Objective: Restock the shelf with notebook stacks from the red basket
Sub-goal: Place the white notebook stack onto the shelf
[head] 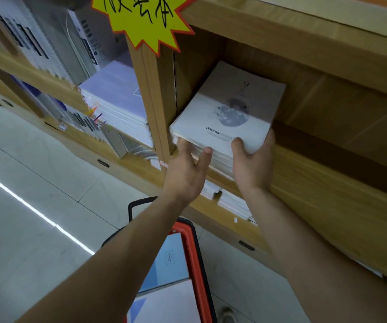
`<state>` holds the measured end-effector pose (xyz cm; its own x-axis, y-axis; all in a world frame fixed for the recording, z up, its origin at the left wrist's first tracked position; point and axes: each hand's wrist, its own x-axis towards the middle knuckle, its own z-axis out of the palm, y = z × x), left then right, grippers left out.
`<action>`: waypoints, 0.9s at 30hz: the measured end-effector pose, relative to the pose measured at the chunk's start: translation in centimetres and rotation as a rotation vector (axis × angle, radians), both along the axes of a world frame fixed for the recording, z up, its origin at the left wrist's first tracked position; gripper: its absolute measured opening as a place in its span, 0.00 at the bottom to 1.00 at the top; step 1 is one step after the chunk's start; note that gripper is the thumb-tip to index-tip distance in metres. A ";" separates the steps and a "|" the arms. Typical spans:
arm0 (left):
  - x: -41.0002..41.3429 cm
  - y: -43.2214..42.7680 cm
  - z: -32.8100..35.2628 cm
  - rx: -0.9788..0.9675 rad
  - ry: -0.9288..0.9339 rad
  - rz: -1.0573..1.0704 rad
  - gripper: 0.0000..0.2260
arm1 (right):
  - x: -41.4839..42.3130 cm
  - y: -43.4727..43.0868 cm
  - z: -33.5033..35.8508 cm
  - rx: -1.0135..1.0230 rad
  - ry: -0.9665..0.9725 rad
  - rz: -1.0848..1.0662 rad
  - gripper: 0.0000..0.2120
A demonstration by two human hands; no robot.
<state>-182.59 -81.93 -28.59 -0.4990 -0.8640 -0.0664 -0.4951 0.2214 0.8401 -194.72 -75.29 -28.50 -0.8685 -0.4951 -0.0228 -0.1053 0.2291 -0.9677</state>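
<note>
A stack of white notebooks (229,113) with a grey moon print and the word DARING lies partly inside a wooden shelf compartment (304,127), against its left wall. My right hand (253,164) grips the stack's near right corner, thumb on top. My left hand (188,169) presses flat against the stack's near edge with fingers spread. The red basket (195,259) stands on the floor below my arms and holds more notebooks with blue and white covers.
The bay to the left holds a pile of white notebooks (118,106) and rows of spiral notebooks (48,43). A yellow starburst sign (146,19) hangs on the upright. More notebooks (232,201) lie on the lower shelf. Grey floor tiles (24,194) spread at left.
</note>
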 end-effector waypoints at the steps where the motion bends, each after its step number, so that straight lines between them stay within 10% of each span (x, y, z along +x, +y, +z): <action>1: -0.4 -0.7 0.0 -0.017 -0.021 0.000 0.21 | -0.3 -0.5 -0.1 0.011 0.010 -0.004 0.34; 12: -0.8 -2.0 0.3 -0.076 -0.119 0.008 0.23 | -1.8 -2.0 1.2 0.281 0.046 -0.015 0.37; 18: 4.8 -2.7 -0.6 -0.055 -0.239 -0.111 0.27 | -0.2 0.5 2.7 0.614 0.952 0.229 0.31; 27: 3.2 -1.6 -5.0 -0.099 -0.148 -0.078 0.31 | -1.5 -3.9 1.4 0.810 1.162 0.432 0.34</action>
<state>-179.36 -83.50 -33.57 -0.5558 -0.8291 -0.0610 -0.5899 0.3416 0.7317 -196.18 -79.22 -27.14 -0.3854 -0.9058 0.1760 -0.9118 0.4031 0.0779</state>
